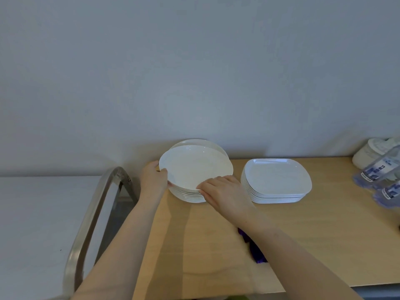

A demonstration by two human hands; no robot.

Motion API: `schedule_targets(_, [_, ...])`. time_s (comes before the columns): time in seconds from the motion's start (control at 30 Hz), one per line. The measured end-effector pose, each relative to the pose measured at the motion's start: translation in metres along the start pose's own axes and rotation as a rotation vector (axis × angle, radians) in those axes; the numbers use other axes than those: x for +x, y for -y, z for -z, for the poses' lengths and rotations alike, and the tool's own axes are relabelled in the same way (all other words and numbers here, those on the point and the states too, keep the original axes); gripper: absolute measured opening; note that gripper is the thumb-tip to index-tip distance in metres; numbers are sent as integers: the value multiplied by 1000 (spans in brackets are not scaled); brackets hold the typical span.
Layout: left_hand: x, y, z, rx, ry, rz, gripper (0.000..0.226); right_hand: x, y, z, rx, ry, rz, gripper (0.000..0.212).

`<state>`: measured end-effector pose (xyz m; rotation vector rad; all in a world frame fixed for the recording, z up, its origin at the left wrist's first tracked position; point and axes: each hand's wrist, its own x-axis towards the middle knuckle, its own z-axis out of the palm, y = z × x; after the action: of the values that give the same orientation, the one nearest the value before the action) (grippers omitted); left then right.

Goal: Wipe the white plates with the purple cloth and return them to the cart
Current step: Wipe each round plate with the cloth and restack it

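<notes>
Purple cloth [252, 247] lay near me; my left hand [152, 177] and right hand [223, 191] pinched the top plate [194, 165] by its rim, probably stiff, slippery, breakable.

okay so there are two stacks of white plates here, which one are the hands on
The round stack on the left. Both hands, left and right, grip its top plate by the rim. The squarish stack to its right is untouched.
</notes>
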<state>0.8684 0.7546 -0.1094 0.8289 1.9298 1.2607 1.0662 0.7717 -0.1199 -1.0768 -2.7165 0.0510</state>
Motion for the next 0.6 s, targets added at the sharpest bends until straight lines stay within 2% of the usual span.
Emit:
schedule_targets(0.17, [8, 4, -2, 398, -1, -70, 34, 3, 1, -5, -19, -2, 9, 30])
schedule_targets(0.37, [12, 9, -5, 580, 6, -114, 32, 3, 2, -11, -18, -57, -7, 24])
schedule_targets(0.43, [5, 12, -9, 748, -61, -225, 35, 3, 3, -12, -9, -54, -16, 25])
schedule_targets(0.5, [-5, 12, -12, 884, -94, -409, 40, 4, 2, -14, -17, -37, -22, 28])
schedule_targets(0.6, [-19, 13, -18, 851, -46, -737, 31, 5, 1, -15, -19, -31, -30, 33])
